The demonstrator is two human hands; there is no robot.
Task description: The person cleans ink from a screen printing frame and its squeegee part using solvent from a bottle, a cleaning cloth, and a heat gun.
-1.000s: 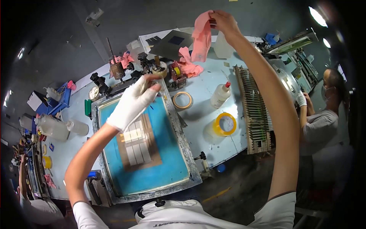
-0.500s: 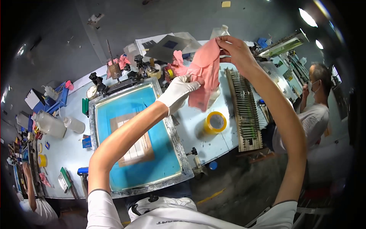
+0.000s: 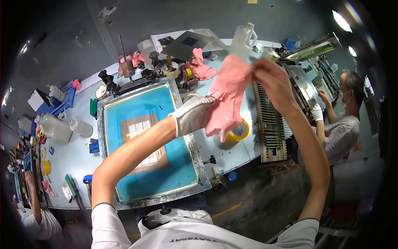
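Holding a pink cloth (image 3: 228, 95) in the air above the bench (image 3: 66, 162), just right of a framed blue screen (image 3: 178, 176); clamping its left side in the white-gloved left hand (image 3: 191, 114), pinching its upper right edge in the bare, blurred right hand (image 3: 272, 81). Blocking part of a yellow tape roll (image 3: 246, 130) from view; flanked on the right by a slatted rack (image 3: 271, 126).
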